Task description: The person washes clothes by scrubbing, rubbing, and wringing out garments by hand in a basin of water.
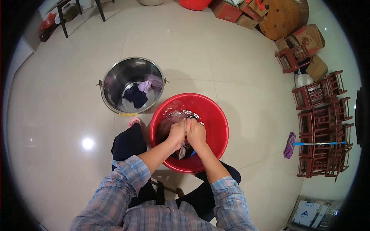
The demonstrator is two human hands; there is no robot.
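Note:
My left hand (177,133) and my right hand (195,131) are side by side over the red basin (218,133), fingers closed together. Between them they grip a wet greyish cloth (182,151), whose end hangs down toward my wrists. Most of the cloth is hidden by my fingers. Below my hands, the basin holds water (173,118) and dark fabric that my hands and forearms partly cover. Just beyond the basin on the left stands a steel bucket (115,82) with a dark blue garment (135,96) and a light purple cloth (145,86) on its bottom.
Along the right wall are stacked wooden stools (314,123), with a purple-headed mop (289,145) in front. Cardboard boxes (227,11) and a round wooden tabletop (283,19) lie at the back right. Another red basin (194,4) sits at the far edge.

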